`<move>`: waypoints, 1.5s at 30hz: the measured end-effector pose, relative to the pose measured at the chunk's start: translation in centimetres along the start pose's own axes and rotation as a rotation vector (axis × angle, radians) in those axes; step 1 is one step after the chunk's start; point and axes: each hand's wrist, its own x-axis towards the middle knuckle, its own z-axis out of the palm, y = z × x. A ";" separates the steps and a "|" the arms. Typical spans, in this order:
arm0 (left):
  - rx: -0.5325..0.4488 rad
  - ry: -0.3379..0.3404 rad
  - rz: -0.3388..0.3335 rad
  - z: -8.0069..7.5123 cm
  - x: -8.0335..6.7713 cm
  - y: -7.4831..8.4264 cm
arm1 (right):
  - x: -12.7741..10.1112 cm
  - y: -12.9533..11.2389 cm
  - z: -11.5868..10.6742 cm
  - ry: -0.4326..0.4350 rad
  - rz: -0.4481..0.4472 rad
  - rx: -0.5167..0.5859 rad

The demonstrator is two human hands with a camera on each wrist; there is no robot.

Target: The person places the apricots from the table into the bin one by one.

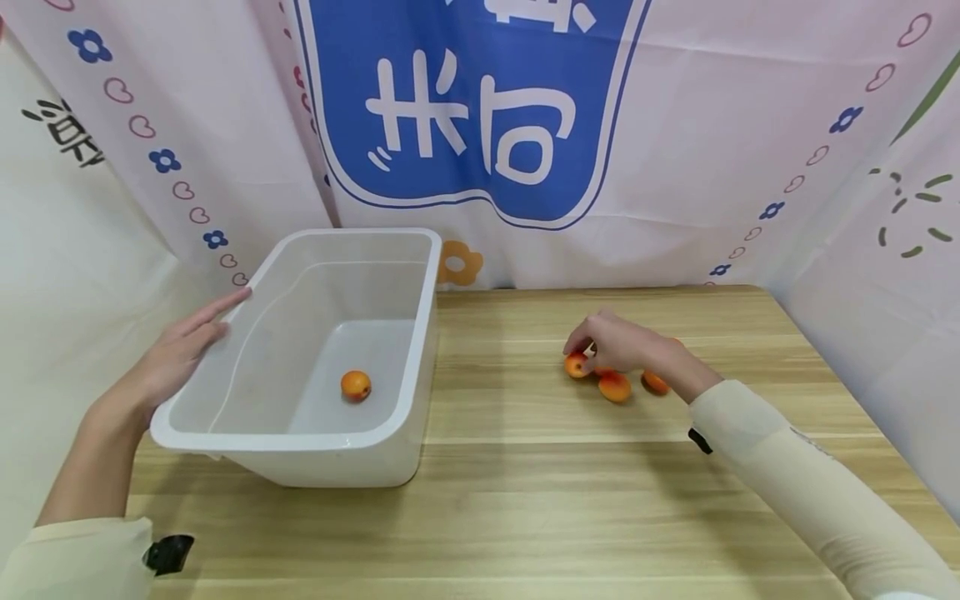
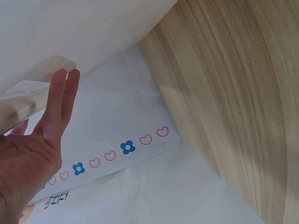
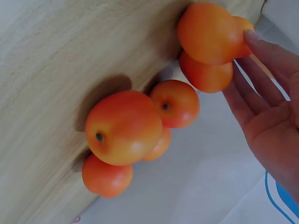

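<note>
My left hand (image 1: 176,354) lay flat with straight fingers against the white tub (image 1: 420,333) on the counter (image 1: 525,500), while my right hand (image 1: 618,343) reached over the clustered orange fruits (image 1: 615,387), fingertips touching the leftmost fruit (image 1: 575,366).

Orange fruits (image 1: 614,386), white tub (image 1: 420,333), pale striped wooden table (image 1: 570,500).

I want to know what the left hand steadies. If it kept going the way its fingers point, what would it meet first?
The left hand would hardly travel: its straight fingertips already seem to touch the white tub's rim.
</note>
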 end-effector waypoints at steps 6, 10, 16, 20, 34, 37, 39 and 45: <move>-0.007 0.001 -0.006 0.0 0.0 -0.1 | 0.3 0.2 0.2 -0.009 0.016 -0.006; 0.001 0.006 -0.014 0.0 0.1 -0.2 | 0.3 0.0 0.2 -0.019 0.028 -0.007; 0.000 0.010 -0.021 0.0 0.1 -0.2 | 0.5 -0.2 0.4 -0.054 0.031 -0.023; -0.013 0.008 -0.015 0.0 0.0 -0.2 | 0.6 -0.3 0.6 -0.082 0.041 -0.045; -0.055 0.002 0.002 0.0 0.0 -0.1 | 0.7 -0.1 0.4 0.001 -0.008 0.009; -0.063 -0.002 0.003 0.0 -0.1 0.0 | 0.6 -0.4 0.0 0.038 -0.016 0.017; -0.074 -0.005 0.000 0.0 -0.1 0.0 | 0.6 -0.5 -0.2 0.073 -0.043 0.039; -0.049 -0.002 0.005 -0.1 -0.1 0.0 | 0.8 -0.5 -0.7 0.186 -0.143 0.094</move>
